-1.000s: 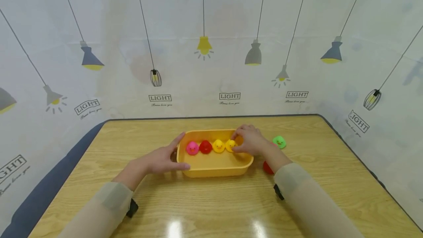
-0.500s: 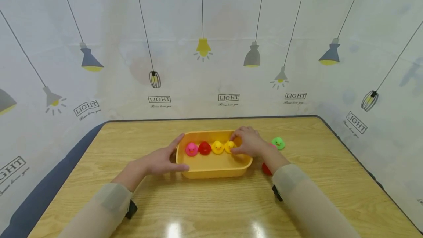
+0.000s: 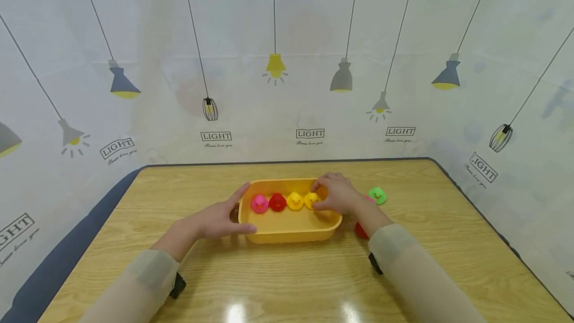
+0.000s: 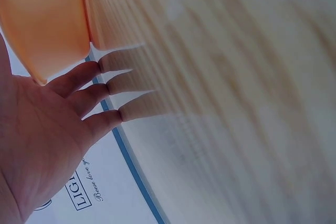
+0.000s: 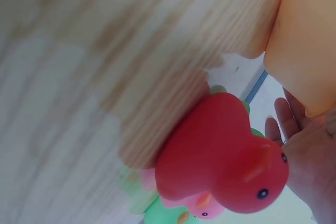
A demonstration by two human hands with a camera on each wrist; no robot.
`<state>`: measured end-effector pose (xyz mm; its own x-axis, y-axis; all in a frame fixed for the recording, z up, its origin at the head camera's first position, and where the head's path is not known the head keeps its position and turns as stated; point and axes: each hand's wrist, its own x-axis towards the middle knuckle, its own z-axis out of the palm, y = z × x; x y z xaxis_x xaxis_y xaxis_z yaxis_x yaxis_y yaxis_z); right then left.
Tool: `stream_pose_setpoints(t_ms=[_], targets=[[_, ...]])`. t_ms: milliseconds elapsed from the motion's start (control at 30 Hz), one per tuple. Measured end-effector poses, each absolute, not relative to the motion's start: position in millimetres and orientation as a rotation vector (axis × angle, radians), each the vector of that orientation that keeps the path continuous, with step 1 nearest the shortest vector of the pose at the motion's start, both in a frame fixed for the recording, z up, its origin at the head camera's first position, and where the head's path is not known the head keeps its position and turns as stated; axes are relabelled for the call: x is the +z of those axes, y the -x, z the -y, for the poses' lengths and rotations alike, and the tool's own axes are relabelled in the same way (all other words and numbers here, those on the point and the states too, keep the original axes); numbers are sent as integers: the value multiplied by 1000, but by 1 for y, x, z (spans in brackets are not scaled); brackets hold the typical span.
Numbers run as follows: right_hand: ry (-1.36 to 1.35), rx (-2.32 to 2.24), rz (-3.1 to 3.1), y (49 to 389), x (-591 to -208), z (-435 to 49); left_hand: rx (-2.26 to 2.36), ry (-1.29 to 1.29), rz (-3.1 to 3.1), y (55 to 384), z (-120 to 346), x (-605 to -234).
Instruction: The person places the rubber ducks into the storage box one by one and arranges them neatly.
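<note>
An orange-yellow plastic tub (image 3: 287, 237) stands on the table. In it sits a row of rubber ducks: a pink duck (image 3: 259, 204), a red duck (image 3: 277, 202) and two yellow ones. My left hand (image 3: 219, 219) spans the tub's left end, its straight thumb on the front rim and its index finger at the back corner. In the left wrist view, its other fingers (image 4: 86, 97) stretch out beside the tub. Reaching over the right end, my right hand (image 3: 337, 194) pinches the rightmost yellow duck (image 3: 311, 200) between thumb and fingers.
Right of the tub, partly behind my right forearm, are a green duck (image 3: 377, 195), another red duck (image 5: 210, 156) and another pink duck (image 5: 202, 206). The wooden table (image 3: 278, 283) meets a lamp-printed white cloth (image 3: 251, 148) at its back and sides.
Both hands keep their places at the tub, and the right still pinches the yellow duck. Only a slight shift of the whole head view shows.
</note>
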<state>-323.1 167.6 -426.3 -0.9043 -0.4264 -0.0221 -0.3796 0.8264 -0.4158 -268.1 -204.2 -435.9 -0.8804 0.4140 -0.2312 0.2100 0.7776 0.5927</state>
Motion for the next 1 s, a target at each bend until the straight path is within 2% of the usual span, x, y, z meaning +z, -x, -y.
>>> stream_pose_setpoints(t_ms=[1000], targets=[[696,-767,-3042,311,-419,-179,826,-483,-2606,269,206,-434]])
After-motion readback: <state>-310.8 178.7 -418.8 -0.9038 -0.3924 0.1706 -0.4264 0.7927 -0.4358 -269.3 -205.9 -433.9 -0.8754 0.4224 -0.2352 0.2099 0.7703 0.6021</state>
